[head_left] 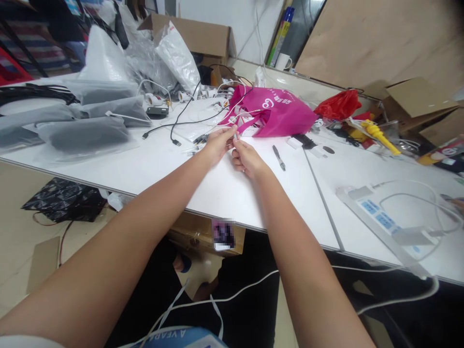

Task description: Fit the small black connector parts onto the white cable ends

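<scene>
We saw the pink bag (286,116) lying on the white table (224,198), pale items showing at its left end. Just in front of that end, the left hand (219,145) and the right hand (248,157) met at the fingertips. Both were pinching a small pale piece (236,137), so it sat close before the bag; the fingers hid most of it, and we could not tell what it was. In front of the bag we also saw a pen (279,158); to its left, black cables (176,142) and, well apart, frosted pouches (81,140). Just right of the bag lay a red bag (339,105); farther right and nearer us, a power strip (379,217).
</scene>
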{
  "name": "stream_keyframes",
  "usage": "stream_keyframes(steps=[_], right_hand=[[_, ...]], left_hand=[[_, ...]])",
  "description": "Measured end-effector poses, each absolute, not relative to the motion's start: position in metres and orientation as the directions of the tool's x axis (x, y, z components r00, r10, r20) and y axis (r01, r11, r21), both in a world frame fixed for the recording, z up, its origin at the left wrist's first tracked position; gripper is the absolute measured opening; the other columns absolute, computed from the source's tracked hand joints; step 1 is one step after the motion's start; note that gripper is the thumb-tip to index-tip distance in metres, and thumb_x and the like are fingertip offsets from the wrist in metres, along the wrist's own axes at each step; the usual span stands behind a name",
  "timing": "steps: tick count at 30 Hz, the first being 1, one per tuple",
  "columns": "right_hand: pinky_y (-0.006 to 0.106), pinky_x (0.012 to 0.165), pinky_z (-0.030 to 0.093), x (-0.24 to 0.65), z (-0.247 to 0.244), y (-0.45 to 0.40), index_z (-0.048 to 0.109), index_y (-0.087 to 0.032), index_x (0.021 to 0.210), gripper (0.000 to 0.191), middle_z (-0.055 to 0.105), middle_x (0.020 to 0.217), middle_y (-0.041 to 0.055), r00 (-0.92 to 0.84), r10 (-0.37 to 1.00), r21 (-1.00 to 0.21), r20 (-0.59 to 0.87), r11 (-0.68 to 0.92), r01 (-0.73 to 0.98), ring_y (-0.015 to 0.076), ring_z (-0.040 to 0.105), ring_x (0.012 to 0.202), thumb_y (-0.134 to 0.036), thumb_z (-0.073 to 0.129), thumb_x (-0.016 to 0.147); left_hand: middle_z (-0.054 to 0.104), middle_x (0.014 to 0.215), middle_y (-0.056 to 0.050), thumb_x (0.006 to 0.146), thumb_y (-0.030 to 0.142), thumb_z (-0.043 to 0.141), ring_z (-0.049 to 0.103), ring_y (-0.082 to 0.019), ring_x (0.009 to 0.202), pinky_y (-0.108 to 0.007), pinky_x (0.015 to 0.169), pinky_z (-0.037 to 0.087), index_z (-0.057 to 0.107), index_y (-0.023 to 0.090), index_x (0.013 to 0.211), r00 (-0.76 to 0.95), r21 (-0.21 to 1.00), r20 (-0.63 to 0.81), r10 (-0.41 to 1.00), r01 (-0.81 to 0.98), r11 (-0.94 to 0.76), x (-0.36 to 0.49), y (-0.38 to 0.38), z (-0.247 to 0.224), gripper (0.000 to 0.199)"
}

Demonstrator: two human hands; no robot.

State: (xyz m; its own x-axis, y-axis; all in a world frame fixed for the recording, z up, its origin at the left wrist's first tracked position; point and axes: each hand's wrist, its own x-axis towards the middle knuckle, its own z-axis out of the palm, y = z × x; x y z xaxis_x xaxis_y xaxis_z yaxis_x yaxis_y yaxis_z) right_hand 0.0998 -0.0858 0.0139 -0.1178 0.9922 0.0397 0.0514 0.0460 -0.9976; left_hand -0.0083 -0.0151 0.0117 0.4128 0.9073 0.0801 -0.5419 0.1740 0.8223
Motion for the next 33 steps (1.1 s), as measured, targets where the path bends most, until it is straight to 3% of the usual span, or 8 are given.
stream_keyframes(steps=[2, 5, 11, 16, 21, 26, 29, 33], right_hand=[[0.017, 0.029, 0.011, 0.1028, 0.0114, -0.0831, 0.047, -0.033, 0.076, 0.040, 0.030, 0.038, -0.0094, -0.135, 0.990, -0.999, 0.049, 0.048, -0.012, 0.0054, 0.032, 0.028, -0.063, 0.052, 0.101], [0.023, 0.029, 0.011, 0.1043, 0.0100, -0.0831, 0.046, -0.033, 0.080, 0.036, 0.031, 0.042, -0.0080, -0.100, 0.995, -0.998, 0.028, 0.021, -0.066, 0.0083, 0.031, 0.031, -0.061, 0.057, 0.100], [0.026, 0.039, 0.012, 0.1003, 0.0129, -0.0907, 0.050, -0.030, 0.093, 0.039, 0.040, 0.053, -0.0099, 0.032, 0.997, -0.996, -0.071, -0.069, -0.057, 0.0081, 0.025, 0.042, -0.065, 0.066, 0.097], [0.030, 0.044, 0.012, 0.1031, 0.0117, -0.0878, 0.050, -0.033, 0.088, 0.039, 0.036, 0.047, -0.0089, 0.028, 0.997, -0.995, -0.077, -0.075, -0.062, 0.0093, 0.031, 0.040, -0.068, 0.065, 0.089], [0.032, 0.044, 0.014, 0.1059, 0.0091, -0.0854, 0.053, -0.034, 0.085, 0.038, 0.035, 0.043, -0.0084, 0.005, 0.998, -0.997, -0.065, -0.065, -0.049, 0.0092, 0.035, 0.038, -0.069, 0.066, 0.082], [0.033, 0.044, 0.013, 0.1070, 0.0103, -0.0875, 0.052, -0.034, 0.086, 0.040, 0.036, 0.045, -0.0081, 0.007, 0.998, -0.996, -0.056, -0.056, -0.076, 0.0100, 0.036, 0.040, -0.070, 0.069, 0.082], [0.031, 0.045, 0.014, 0.1066, 0.0106, -0.0880, 0.052, -0.032, 0.088, 0.041, 0.037, 0.047, -0.0090, 0.002, 0.998, -0.996, -0.061, -0.061, -0.068, 0.0091, 0.035, 0.041, -0.069, 0.070, 0.084], [0.030, 0.044, 0.013, 0.1067, 0.0093, -0.0864, 0.049, -0.033, 0.087, 0.042, 0.037, 0.046, -0.0087, -0.023, 0.997, -0.995, -0.067, -0.069, -0.077, 0.0095, 0.035, 0.041, -0.070, 0.069, 0.083]], left_hand=[[0.075, 0.089, -0.007, 0.098, 0.022, 0.076, 0.070, -0.015, 0.084, -0.028, 0.080, 0.056, 0.070, 0.017, 0.084, 0.418, 0.815, 0.064, 0.906, -0.546, 0.194, -0.0083, -0.0139, 0.0113, 0.016], [0.078, 0.094, -0.008, 0.101, 0.019, 0.071, 0.071, -0.018, 0.095, -0.033, 0.087, 0.055, 0.072, 0.018, 0.088, 0.436, 0.796, 0.056, 0.898, -0.563, 0.224, -0.0082, -0.0136, 0.0122, 0.013], [0.069, 0.077, 0.002, 0.093, 0.015, 0.082, 0.061, -0.012, 0.078, -0.032, 0.087, 0.052, 0.066, 0.021, 0.089, 0.371, 0.794, 0.022, 0.929, -0.571, 0.209, -0.0097, -0.0170, 0.0155, 0.017], [0.077, 0.096, -0.003, 0.087, 0.017, 0.086, 0.070, -0.014, 0.085, -0.030, 0.085, 0.055, 0.065, 0.020, 0.096, 0.397, 0.782, 0.016, 0.918, -0.577, 0.236, -0.0113, -0.0175, 0.0164, 0.023], [0.074, 0.086, -0.001, 0.087, 0.015, 0.085, 0.070, -0.014, 0.083, -0.029, 0.084, 0.055, 0.064, 0.021, 0.101, 0.339, 0.793, -0.013, 0.941, -0.569, 0.216, -0.0085, -0.0156, 0.0146, 0.026], [0.078, 0.100, -0.004, 0.089, 0.014, 0.083, 0.072, -0.015, 0.088, -0.031, 0.084, 0.056, 0.063, 0.021, 0.102, 0.391, 0.769, 0.022, 0.920, -0.594, 0.234, -0.0085, -0.0170, 0.0145, 0.025], [0.076, 0.092, -0.003, 0.088, 0.019, 0.085, 0.071, -0.016, 0.086, -0.031, 0.081, 0.055, 0.064, 0.022, 0.105, 0.371, 0.780, 0.005, 0.929, -0.582, 0.229, -0.0068, -0.0166, 0.0126, 0.027], [0.075, 0.090, -0.003, 0.084, 0.011, 0.086, 0.072, -0.017, 0.090, -0.031, 0.085, 0.055, 0.064, 0.022, 0.106, 0.353, 0.782, -0.024, 0.935, -0.576, 0.237, -0.0067, -0.0157, 0.0118, 0.032]])
